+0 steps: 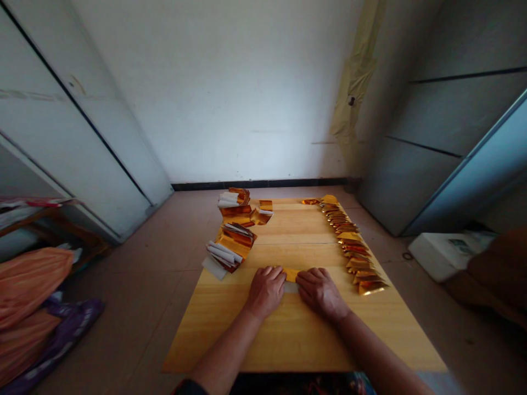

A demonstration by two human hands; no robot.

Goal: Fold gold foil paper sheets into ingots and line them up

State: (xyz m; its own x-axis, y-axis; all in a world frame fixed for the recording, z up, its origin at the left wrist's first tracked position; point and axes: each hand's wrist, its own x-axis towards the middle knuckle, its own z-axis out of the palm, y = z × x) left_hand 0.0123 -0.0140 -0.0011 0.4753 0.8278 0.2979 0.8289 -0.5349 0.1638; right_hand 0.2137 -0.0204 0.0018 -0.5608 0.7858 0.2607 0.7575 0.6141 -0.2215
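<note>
The gold sheet (291, 274) is lying near the middle of the tabletop (296, 334), its gold part facing up and a pale grey strip showing along the side toward the tabletop's near edge. The left hand (267, 291) is holding the sheet's left end; its fingers are bending and lying close together. The right hand (321, 291) is holding the opposite end, its fingers likewise curling and pressing together; whether either thumb is pinching from beneath, one cannot tell. Along the tabletop's left edge, a near stack of gold-and-white sheets (234, 241) is resting partly fanned, with a pale sheet (214, 269) protruding at its lower corner. A far stack (236, 211) is curling at the tabletop's far left corner, with loose gold sheets (261, 215) lying just beside it. Along the tabletop's right edge, a row of folded gold pieces (352, 238) is extending toward the far corner, where a shiny gold piece (310, 202) is lying near the row's end. Beyond the tabletop, a white wall (247, 99) is standing above a black baseboard (263, 184). Right of the tabletop, a white box (440, 252) is sitting on the floor; well left of it, an orange cloth (33, 285) is hanging in folds.
</note>
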